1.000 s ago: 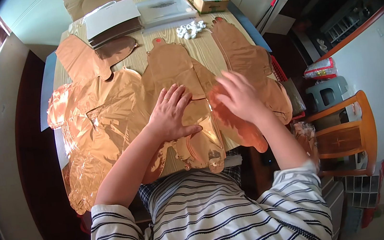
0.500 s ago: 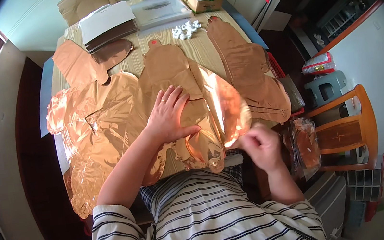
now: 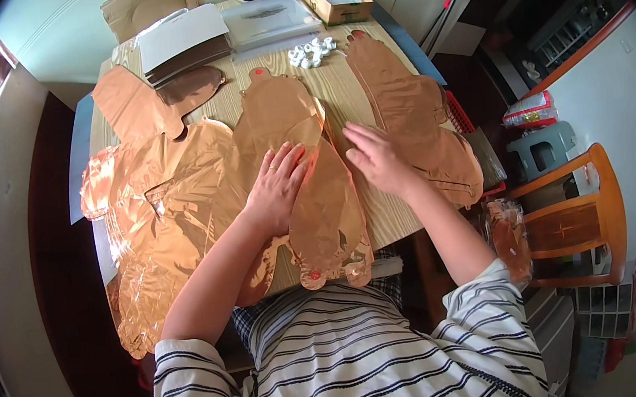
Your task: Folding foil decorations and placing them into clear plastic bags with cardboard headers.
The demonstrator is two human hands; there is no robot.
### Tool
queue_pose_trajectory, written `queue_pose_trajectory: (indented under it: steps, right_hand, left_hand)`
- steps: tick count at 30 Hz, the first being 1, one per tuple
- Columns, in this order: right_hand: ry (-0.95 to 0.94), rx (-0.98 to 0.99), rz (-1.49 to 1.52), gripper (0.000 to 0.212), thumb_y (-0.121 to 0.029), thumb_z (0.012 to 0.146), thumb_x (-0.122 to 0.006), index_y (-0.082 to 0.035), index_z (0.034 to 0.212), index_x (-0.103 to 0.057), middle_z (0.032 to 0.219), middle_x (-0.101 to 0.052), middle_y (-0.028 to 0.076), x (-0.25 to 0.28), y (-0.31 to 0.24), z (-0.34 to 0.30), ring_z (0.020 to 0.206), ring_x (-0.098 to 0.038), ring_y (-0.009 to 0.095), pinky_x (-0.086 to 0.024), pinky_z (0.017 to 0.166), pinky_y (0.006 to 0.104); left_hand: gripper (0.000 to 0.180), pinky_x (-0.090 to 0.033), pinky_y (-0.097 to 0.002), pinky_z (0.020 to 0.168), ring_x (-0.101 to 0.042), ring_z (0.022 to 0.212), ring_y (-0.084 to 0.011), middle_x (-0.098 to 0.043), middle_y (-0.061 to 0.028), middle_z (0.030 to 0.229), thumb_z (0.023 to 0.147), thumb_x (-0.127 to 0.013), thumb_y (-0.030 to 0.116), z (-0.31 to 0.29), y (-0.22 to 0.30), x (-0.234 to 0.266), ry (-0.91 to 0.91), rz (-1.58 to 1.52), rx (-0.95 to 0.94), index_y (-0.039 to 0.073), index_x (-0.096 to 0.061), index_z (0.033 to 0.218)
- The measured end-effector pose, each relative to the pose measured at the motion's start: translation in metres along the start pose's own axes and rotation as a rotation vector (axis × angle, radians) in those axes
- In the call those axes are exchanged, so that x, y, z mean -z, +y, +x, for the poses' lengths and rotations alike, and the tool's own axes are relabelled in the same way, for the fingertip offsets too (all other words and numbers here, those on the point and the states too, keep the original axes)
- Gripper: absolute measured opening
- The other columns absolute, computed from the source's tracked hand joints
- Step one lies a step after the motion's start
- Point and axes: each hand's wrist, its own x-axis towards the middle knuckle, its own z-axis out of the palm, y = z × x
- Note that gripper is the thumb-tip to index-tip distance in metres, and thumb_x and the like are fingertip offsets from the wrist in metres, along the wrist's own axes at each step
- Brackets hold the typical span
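Note:
A flat, copper-coloured foil balloon (image 3: 326, 217) lies in front of me, its right part folded over onto its middle. On its left side rests my left hand (image 3: 279, 187), fingers stretched out and flat on the foil. My right hand (image 3: 379, 158) is just to the right of the balloon's edge, fingers extended and holding nothing; whether it touches the tabletop I cannot tell. Left of it spreads a crumpled shiny foil balloon (image 3: 167, 210). Another copper foil balloon (image 3: 405, 98) lies flat on the right.
On the wooden table (image 3: 385, 218) stand a white folder stack (image 3: 181, 40), a clear plastic case (image 3: 270, 20), an open cardboard box (image 3: 336, 3) and small white rings (image 3: 312, 53). A further copper foil piece (image 3: 130, 103) lies at far left. A wooden chair (image 3: 570, 217) stands to the right.
The balloon's right flap, gripped by my right hand near the front edge before, now lies folded inward. My right hand has let go and moved up, away from me. My left hand stays put.

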Motion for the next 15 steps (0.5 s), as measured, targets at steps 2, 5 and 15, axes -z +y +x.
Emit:
queue_pose_trajectory:
  steps: [2, 5, 15]
  right_hand:
    - [-0.228, -0.055, -0.193, 0.064, -0.045, 0.107, -0.042, -0.001, 0.153, -0.041, 0.163, -0.034, 0.018, -0.005, -0.007, 0.009, 0.153, -0.026, 0.036, -0.017, 0.124, 0.0515]
    - [-0.23, -0.009, -0.157, 0.068, -0.048, 0.107, -0.039, -0.002, 0.156, -0.035, 0.166, -0.028, 0.016, -0.017, -0.016, 0.008, 0.154, -0.023, 0.036, -0.014, 0.125, 0.0538]
    - [-0.38, -0.01, -0.226, 0.081, -0.058, 0.104, -0.038, -0.003, 0.161, -0.02, 0.17, -0.015, 0.015, -0.02, -0.026, 0.015, 0.157, -0.011, 0.031, -0.004, 0.126, 0.0522]
  left_hand:
    - [0.096, -0.012, -0.05, 0.127, -0.02, 0.154, -0.0382, -0.029, -0.0204, 0.161, 0.07, -0.072, 0.029, -0.002, -0.008, -0.016, 0.105, -0.035, -0.028, -0.001, -0.033, 0.152]
    - [0.092, -0.013, -0.0513, 0.126, -0.021, 0.153, -0.0394, -0.029, -0.0228, 0.16, 0.073, -0.073, 0.031, -0.002, -0.009, -0.015, 0.148, -0.107, -0.062, -0.001, -0.035, 0.15]
    - [0.092, -0.021, -0.0555, 0.123, -0.025, 0.151, -0.0444, -0.031, -0.025, 0.159, 0.074, -0.075, 0.033, -0.003, -0.016, -0.012, 0.153, -0.161, -0.115, -0.001, -0.036, 0.15]
